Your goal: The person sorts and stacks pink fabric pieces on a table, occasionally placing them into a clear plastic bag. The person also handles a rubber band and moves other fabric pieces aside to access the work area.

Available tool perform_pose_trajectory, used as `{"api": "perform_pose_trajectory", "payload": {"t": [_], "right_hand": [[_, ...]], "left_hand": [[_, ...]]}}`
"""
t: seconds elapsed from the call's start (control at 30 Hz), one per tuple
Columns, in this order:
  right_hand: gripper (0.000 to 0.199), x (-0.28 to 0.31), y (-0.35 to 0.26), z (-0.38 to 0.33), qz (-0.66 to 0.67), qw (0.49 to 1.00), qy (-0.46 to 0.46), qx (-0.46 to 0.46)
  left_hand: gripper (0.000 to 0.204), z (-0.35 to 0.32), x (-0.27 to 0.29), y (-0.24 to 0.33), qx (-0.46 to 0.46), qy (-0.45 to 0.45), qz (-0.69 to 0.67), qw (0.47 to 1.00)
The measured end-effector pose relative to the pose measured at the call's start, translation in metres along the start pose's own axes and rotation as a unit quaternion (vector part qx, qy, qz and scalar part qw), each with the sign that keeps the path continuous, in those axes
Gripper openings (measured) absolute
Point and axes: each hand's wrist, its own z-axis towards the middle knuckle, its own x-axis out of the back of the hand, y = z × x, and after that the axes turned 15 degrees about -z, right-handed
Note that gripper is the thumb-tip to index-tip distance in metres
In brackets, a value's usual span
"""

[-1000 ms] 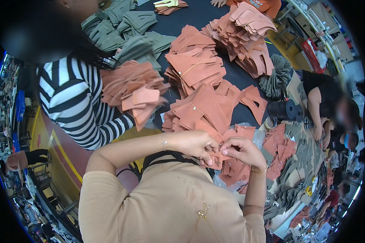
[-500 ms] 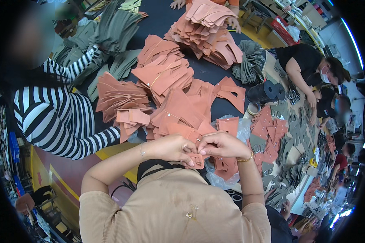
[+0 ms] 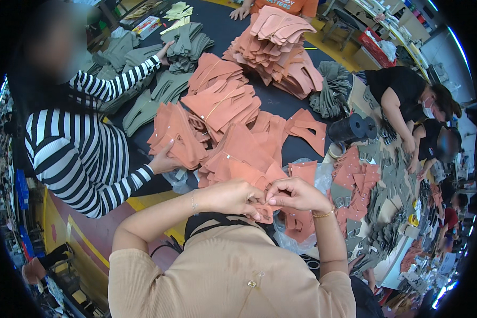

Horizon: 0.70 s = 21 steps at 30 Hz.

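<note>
Close to my body, both hands pinch a small coral fabric piece (image 3: 265,214) with a slot in it. My left hand (image 3: 230,197) grips its left side between thumb and fingers. At its upper right edge, the thumb and fingertips of my right hand (image 3: 298,194) are pressed together; anything finer between them is hidden. Just beyond my hands lies a heap of coral cut pieces (image 3: 244,146). Beside my right wrist are more coral pieces (image 3: 298,225) on clear plastic.
At left, a person in a striped top (image 3: 79,153) touches a coral stack (image 3: 177,135) and grey-green bundles (image 3: 188,42). A tall coral pile (image 3: 275,45) stands at the far side. A black spool (image 3: 347,129) sits right, near people working over grey-green pieces.
The striped-sleeved person's lower hand now shows on the left coral stack, which sits differently. Their other hand rests at the grey-green bundles. My hands keep pinching the piece, which has tilted slightly.
</note>
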Motion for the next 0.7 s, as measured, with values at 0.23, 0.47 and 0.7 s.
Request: {"api": "perform_pose_trajectory", "payload": {"t": [0.23, 0.47, 0.7], "right_hand": [[0.013, -0.0022, 0.0032, -0.0005, 0.047, 0.997, 0.015, -0.053], [0.008, -0.0027, 0.0037, 0.0031, 0.059, 0.994, -0.008, -0.088], [0.011, -0.0028, 0.0035, 0.0054, 0.06, 0.996, 0.003, -0.058]], "left_hand": [[0.042, -0.0002, -0.0008, -0.0044, 0.004, 0.028, -0.026, 0.999], [0.04, -0.0012, 0.0004, -0.0059, -0.019, 0.031, -0.002, 0.999], [0.035, -0.0022, 0.0005, -0.0083, -0.053, 0.045, -0.066, 0.995]]}}
